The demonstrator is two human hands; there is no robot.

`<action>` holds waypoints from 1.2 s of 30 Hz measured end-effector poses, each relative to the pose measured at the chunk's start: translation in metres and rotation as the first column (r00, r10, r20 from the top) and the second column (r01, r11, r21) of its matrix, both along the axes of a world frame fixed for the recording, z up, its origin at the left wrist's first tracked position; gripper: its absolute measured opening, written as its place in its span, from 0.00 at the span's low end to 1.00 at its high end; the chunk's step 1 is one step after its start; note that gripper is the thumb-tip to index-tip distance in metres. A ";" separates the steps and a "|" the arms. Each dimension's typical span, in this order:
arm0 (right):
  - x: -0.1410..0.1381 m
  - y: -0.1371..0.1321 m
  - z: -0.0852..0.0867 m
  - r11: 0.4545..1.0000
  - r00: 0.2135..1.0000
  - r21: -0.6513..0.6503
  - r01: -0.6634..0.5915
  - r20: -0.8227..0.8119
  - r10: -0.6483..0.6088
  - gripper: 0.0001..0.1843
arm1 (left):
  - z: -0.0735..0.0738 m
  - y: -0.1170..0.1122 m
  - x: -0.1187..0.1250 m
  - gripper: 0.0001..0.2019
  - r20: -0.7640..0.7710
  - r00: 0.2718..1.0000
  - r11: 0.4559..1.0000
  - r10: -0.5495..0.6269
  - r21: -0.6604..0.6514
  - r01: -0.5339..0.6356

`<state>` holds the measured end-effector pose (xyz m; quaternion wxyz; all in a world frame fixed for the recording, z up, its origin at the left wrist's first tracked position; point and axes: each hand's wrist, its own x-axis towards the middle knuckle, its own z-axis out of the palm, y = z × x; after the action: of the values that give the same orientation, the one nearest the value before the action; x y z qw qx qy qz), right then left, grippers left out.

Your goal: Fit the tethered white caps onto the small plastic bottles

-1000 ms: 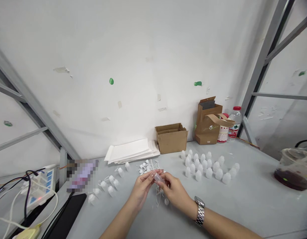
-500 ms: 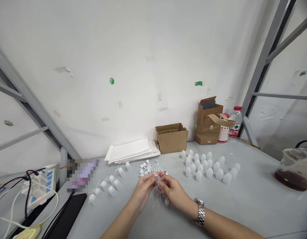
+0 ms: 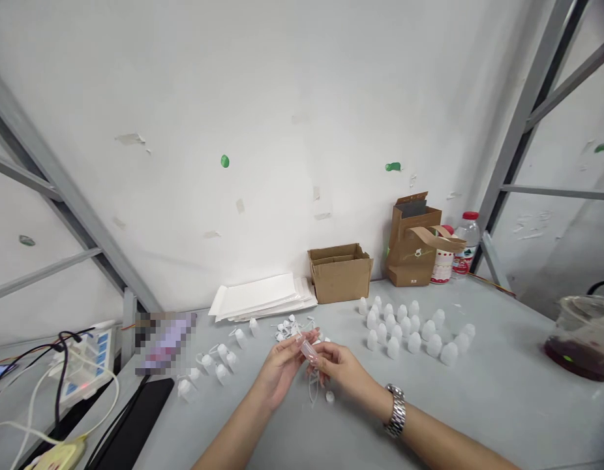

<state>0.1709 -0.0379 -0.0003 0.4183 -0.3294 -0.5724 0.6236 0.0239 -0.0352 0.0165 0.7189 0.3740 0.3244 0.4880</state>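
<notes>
- Hands meet at lower centre of the frame: the left hand and the right hand both pinch one small translucent vial, held just above the grey worktop.
- The left hand is closed on the vial's upper end with thumb and fingertips. The right hand is closed round its lower end (a wristwatch sits on that wrist).
- Whether the vial has a cap on is too small to tell.
- This seems best done with one hand steadying the body while the other does the fine fitting. Light, in-line pressure would suit, since the thin plastic looks easy to squash.
- A loose white cap lies just below the right hand.
- A pile of stoppers lies just beyond the fingers.
- Standing white bottles cluster at centre right.
</notes>
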 end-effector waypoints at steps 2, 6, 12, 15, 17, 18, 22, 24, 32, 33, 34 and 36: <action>0.000 0.000 -0.002 0.997 0.996 0.048 0.061 0.058 -0.064 0.18 | -0.001 0.001 0.001 0.12 0.009 1.000 1.000 0.009 0.004 -0.009; -0.001 -0.005 -0.005 0.996 0.993 0.068 0.065 0.094 -0.071 0.19 | -0.002 -0.001 0.002 0.12 0.022 0.999 0.999 -0.045 -0.008 0.046; -0.003 -0.007 -0.002 0.996 0.995 0.036 -0.086 0.057 0.084 0.23 | 0.004 -0.003 -0.001 0.13 -0.044 0.991 0.992 -0.124 0.013 0.125; -0.002 -0.007 0.001 0.996 0.997 0.084 -0.038 0.075 0.032 0.21 | 0.008 -0.004 -0.002 0.13 -0.077 0.996 0.997 -0.054 0.051 0.058; -0.002 -0.008 0.001 0.992 0.993 0.118 0.051 0.103 -0.063 0.19 | 0.009 -0.005 0.000 0.13 -0.078 0.997 0.997 0.003 0.073 0.002; -0.002 -0.008 0.000 0.987 0.987 0.128 0.097 0.114 -0.111 0.18 | 0.008 -0.005 0.001 0.12 -0.074 0.997 0.997 0.017 0.079 -0.011; -0.001 -0.007 -0.002 0.982 0.983 0.113 0.150 0.085 -0.160 0.19 | 0.006 -0.007 0.006 0.12 -0.032 0.999 0.997 -0.025 0.077 0.028; 0.001 -0.005 -0.001 0.995 0.997 0.076 0.058 0.045 -0.062 0.21 | 0.006 -0.008 0.008 0.13 -0.003 0.999 0.996 -0.051 0.072 0.051; 0.005 -0.002 0.007 0.996 0.995 -0.012 -0.088 -0.046 0.087 0.26 | 0.008 -0.007 0.005 0.16 -0.010 0.998 0.993 -0.058 0.101 0.059; 0.005 -0.002 0.007 0.998 0.999 0.018 -0.053 -0.010 0.053 0.25 | 0.008 -0.006 0.004 0.16 -0.030 0.999 0.993 -0.030 0.110 0.033; 0.004 -0.002 0.007 0.999 1.000 0.049 -0.015 0.025 0.013 0.23 | 0.007 -0.005 0.004 0.15 -0.051 0.999 0.992 0.006 0.123 0.000; 0.003 -0.004 0.005 0.994 0.995 0.087 0.061 0.073 -0.067 0.20 | 0.006 -0.004 0.003 0.13 -0.092 0.993 0.987 0.071 0.148 -0.057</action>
<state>0.1737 -0.0415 0.0049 0.4297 -0.3530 -0.6030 0.5720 0.0272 -0.0395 0.0229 0.6572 0.4378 0.3344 0.5145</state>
